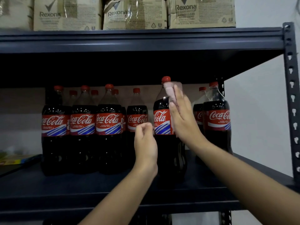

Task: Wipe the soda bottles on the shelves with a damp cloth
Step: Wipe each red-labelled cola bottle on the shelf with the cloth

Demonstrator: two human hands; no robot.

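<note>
On the middle shelf (113,189) of a dark metal rack, Coca-Cola bottles with red caps stand in rows; one bottle (164,120) stands forward of the rest, nearer the shelf edge.

Right hand (181,114): fingers straight and together, palm pressed flat against the right flank of the forward bottle. A pale cloth (170,93) lies between the fingers and the bottle's neck and shoulder, just below the cap. The cloth is motion-blurred; how far it reaches under the palm cannot be told.

Left hand (145,140): fingers loosely curled, holding nothing, hovering just left of the bottle at label height, apparently not touching it.

Step in hand, as judged: wiping the upper section of the forward bottle. The other bottles show no sign either way of cleaning.

Next move, as judged: steady the bottle with the left hand, then carry the cloth down over the label and lower body. Unsupported, the tall bottle could tip or slide toward its neighbours.

Cardboard Rexona cartons (134,13) sit on the shelf above.
</note>
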